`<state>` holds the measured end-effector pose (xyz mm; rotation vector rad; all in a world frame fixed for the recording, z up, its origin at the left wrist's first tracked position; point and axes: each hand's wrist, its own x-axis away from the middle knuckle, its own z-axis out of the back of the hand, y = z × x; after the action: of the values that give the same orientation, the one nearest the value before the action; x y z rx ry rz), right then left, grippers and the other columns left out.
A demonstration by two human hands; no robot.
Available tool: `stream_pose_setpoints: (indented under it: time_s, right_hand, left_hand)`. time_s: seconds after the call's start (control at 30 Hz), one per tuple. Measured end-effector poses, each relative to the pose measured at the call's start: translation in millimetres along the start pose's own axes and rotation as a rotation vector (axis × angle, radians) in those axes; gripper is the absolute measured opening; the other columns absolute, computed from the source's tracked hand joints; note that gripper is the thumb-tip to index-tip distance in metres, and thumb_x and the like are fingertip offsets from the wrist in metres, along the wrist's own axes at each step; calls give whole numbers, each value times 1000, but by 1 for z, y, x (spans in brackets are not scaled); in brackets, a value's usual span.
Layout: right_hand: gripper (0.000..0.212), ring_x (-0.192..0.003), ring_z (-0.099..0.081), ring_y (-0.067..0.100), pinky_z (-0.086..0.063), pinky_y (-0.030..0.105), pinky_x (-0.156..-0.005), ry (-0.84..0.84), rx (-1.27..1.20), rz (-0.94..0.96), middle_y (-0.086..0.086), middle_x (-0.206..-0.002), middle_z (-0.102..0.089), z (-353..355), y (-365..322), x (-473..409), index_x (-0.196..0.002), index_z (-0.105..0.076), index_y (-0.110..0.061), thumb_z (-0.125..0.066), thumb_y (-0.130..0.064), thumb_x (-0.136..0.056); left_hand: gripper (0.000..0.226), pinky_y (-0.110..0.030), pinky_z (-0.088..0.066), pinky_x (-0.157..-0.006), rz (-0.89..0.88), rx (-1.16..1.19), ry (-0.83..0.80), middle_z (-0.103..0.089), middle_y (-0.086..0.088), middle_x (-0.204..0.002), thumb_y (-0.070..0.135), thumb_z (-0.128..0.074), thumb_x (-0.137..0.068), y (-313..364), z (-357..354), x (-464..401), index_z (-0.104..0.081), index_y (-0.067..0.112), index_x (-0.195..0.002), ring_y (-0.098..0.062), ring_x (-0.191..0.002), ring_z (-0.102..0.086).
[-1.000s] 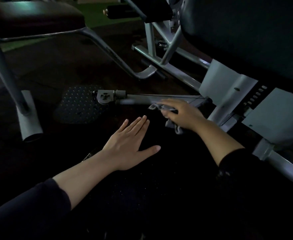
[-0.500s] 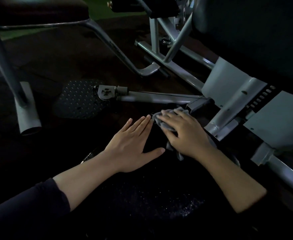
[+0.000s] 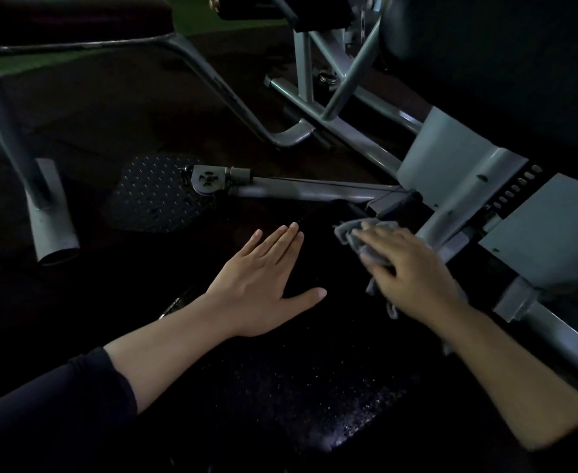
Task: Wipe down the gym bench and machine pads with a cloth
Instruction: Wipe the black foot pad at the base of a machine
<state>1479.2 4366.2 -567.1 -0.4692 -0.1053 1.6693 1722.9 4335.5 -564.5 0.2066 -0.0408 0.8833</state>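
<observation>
Very dim here — my seat pad (image 3: 297, 387) is nearly black, with only faint glints on its wet specks. My right hand (image 3: 413, 271) is slightly motion-blurred, and the frame tubes (image 3: 0, 107) bow at the edges.

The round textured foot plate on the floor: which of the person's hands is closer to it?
Left. The left hand lies flat on the dark seat pad, just below and right of the foot plate. The right hand, pressing the grey cloth, is farther right.
</observation>
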Motion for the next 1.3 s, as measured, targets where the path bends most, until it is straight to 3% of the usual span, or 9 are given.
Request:
stream_pose_setpoints:
  time_s: [0.17, 0.3, 0.47, 0.7, 0.83, 1.0, 1.1, 1.2, 1.3]
  right_hand:
    - [50, -138, -36, 16, -30, 41, -112, -43, 87, 36, -16, -143, -48, -21, -38, -14, -136, -50, -39, -31, -50, -91]
    - [39, -142, -25, 11, -21, 43, -115, -135, 80, -62, -23, -147, -39, -28, -39, -73, -134, -48, -47, -42, -47, -96]
    - [33, -114, -56, 6, -41, 26, -89, -148, -125, -226, -23, -121, -59, -11, -21, -88, -125, -55, -45, -49, -49, -93]
    - [40, -118, -54, 25, -46, 40, -94, -93, -217, -483, 0, -129, -59, 17, 17, -27, -133, -51, -34, -47, -47, -96]
    - [37, -114, -55, 17, -48, 33, -85, 87, -91, -374, -6, -126, -59, 20, 14, 21, -131, -55, -30, -52, -40, -96]
    - [37, -107, -55, 18, -45, 33, -92, 371, -9, -117, 0, -117, -65, 11, -19, 65, -127, -62, -18, -52, -34, -95]
    - [39, -111, -55, 11, -44, 28, -92, 334, -68, -19, -8, -121, -64, 6, -46, 88, -131, -59, -22, -53, -36, -95]
    - [42, -119, -53, 8, -42, 37, -95, 265, 48, 68, -16, -127, -61, -1, -56, 104, -133, -57, -29, -49, -45, -94]
    - [45, -138, -37, 10, -32, 39, -109, 219, 74, -62, -18, -139, -51, -2, -56, 105, -131, -56, -41, -40, -58, -92]
  left_hand:
    - [95, -34, 10, -120, 3, -7, 4, 21, 2, -159, 77, -6, -84, 0, -2, -2, 13, 15, -152, -6, -144, 22]
    - [95, -34, 9, -121, 5, -9, 6, 19, 1, -160, 77, -6, -84, -1, -3, -2, 10, 14, -153, -6, -144, 21]
    - [94, -34, 9, -121, 4, 4, 3, 19, 2, -160, 77, -8, -85, -1, -1, 0, 9, 15, -154, -5, -144, 21]
    - [94, -34, 8, -121, 6, 6, -18, 20, 2, -159, 77, -8, -84, 1, 2, 2, 12, 16, -153, -5, -144, 20]
    - [95, -39, 6, -121, 21, -2, -51, 19, 3, -160, 76, -8, -82, 4, 6, 3, 11, 16, -153, -6, -145, 19]
    - [82, -47, 5, -120, -49, 2, -63, 11, 10, -161, 73, -13, -84, 5, 14, 16, -1, 32, -154, -7, -146, 14]
    - [76, -45, 6, -121, -140, 27, -105, 11, 20, -158, 75, -13, -83, 4, 15, 34, -2, 44, -151, 2, -144, 15]
    - [69, -42, 11, -120, -177, 19, -96, 17, 25, -155, 76, -6, -83, -3, 10, 47, 3, 52, -147, 5, -141, 21]
    - [65, -42, 12, -119, -176, 11, -74, 19, 25, -155, 76, -2, -84, -6, 5, 52, 7, 54, -146, 7, -140, 23]
